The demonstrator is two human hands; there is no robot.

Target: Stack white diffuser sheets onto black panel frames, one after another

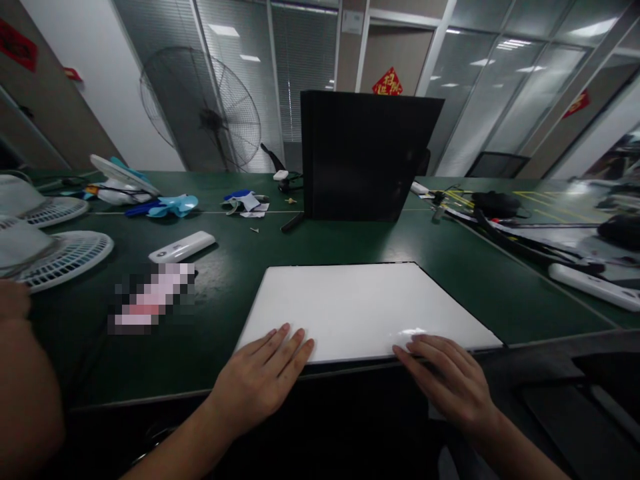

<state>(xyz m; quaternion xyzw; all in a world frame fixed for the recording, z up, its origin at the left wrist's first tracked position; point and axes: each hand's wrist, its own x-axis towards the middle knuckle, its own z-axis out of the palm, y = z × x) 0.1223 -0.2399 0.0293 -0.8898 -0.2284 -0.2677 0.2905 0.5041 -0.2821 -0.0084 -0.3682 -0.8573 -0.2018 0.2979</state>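
A flat white board [345, 303] with thin dark edges lies on the green table, its near side close to the table's front edge. My left hand [265, 367] rests on its near left part, fingers stretched out and slightly apart on the white surface. Toward the near right corner, my right hand [450, 373] touches the board with its fingertips, fingers long and slightly bent. Neither hand is wrapped around anything. A small bright reflection shows beside the right fingertips.
A large black panel [370, 157] stands upright behind the board on the green table [230, 260]. To the left are a white remote-like device [183, 248], a pixelated pink object [153, 300], white fan parts [65, 257] and another person's arm [30, 393]. Black cables [530, 243] lie right.
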